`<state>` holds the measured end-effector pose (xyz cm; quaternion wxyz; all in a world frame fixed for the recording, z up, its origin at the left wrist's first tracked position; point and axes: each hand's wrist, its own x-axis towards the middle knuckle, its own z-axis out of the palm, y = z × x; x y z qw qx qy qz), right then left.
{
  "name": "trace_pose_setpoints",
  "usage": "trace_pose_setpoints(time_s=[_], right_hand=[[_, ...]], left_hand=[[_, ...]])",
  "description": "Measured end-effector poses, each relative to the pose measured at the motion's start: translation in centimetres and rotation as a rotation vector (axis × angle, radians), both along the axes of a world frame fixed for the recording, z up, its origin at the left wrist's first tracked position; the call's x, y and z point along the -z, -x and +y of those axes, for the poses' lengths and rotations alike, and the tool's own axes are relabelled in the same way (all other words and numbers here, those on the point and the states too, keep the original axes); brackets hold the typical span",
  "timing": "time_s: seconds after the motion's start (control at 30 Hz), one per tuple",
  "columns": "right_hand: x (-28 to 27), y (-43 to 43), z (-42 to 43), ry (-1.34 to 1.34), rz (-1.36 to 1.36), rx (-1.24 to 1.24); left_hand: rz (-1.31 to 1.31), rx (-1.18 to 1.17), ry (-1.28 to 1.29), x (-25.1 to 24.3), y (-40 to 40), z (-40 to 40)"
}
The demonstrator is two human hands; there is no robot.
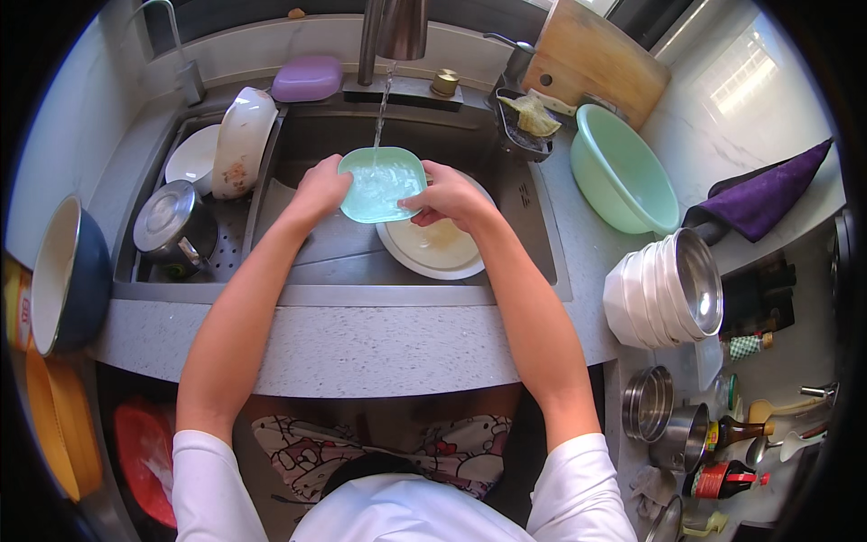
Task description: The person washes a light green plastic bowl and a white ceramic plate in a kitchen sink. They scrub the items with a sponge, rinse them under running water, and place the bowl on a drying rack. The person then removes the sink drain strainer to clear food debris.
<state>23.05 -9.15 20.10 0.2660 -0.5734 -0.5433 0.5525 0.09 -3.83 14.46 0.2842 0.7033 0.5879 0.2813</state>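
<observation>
Over the sink (325,271) I hold a small mint-green, rounded-square dish (383,186) level between both hands. My left hand (324,186) grips its left side, and my right hand (447,196) pinches the right edge with the thumb over the rim. A thin stream of water (384,101) runs from the metal faucet (401,30) into the dish, and the water inside is rippling. Below my right hand, a round cream-coloured plate or bowl (440,254) lies in the basin, partly covered by the hand and dish.
Left of the basin, a drainer holds a floral bowl (237,149), a white bowl (193,162) and a metal pot (166,213). A blue bowl (85,278) stands at far left. On the right are a mint basin (623,169), stacked white bowls (650,298) and a sponge holder (521,139).
</observation>
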Motion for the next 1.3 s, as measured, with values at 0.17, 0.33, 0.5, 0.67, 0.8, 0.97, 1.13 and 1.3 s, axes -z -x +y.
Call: trace_pose_setpoints(time_s=[0.17,0.33,0.5,0.67,0.8,0.97,1.13,1.3], right_hand=[[0.1,-0.2,0.0,-0.047,-0.053,0.023],[0.2,0.1,0.4,-0.070,-0.104,0.074],[0.8,-0.3,0.4,-0.107,-0.164,0.086],[0.3,0.5,0.0,-0.225,-0.306,0.113],[1.0,0.8,0.5,-0.390,-0.430,0.126],[1.5,0.6,0.8,-0.419,-0.429,0.156],[1.5,0.4,1.0,-0.416,-0.427,0.162],[1.7,0.3,1.0,-0.393,-0.422,0.166]], left_hand=[[-0.022,0.064,0.065,-0.2,-0.4,-0.6],[-0.080,0.078,0.039,-0.5,-0.4,-0.9],[-0.163,0.068,0.139,-2.0,-1.1,-1.8],[-0.131,0.080,0.149,-1.2,-0.7,-1.4],[-0.079,0.064,0.162,-1.4,-0.8,-1.5],[0.010,0.012,0.161,-1.9,-1.0,-1.9],[0.026,0.025,0.214,-2.3,-0.9,-1.8],[0.087,0.052,0.161,-1.9,-0.9,-1.7]])
